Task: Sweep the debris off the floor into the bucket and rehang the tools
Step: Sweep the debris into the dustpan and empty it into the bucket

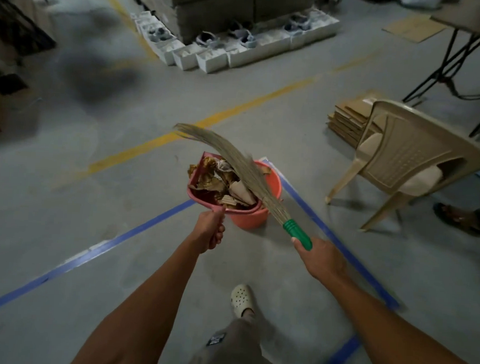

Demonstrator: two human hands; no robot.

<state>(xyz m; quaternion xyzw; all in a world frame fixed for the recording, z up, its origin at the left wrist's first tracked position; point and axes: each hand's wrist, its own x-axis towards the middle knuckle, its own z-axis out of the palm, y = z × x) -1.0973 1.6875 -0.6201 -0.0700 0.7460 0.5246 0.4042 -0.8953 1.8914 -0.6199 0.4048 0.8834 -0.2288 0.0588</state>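
Debris (222,181) in dustpan (202,192) over bucket (272,183)

No word, brand or number could be read anywhere. A dark patch (215,339) on the trouser leg, below and between the left hand (210,230) and the right hand (322,258), carried pale print, but it was too blurred to make out. The only other markings were plain floor lines: a strip of blue tape (113,243) just left of the left hand, and a yellow stripe (152,143) farther ahead of it.
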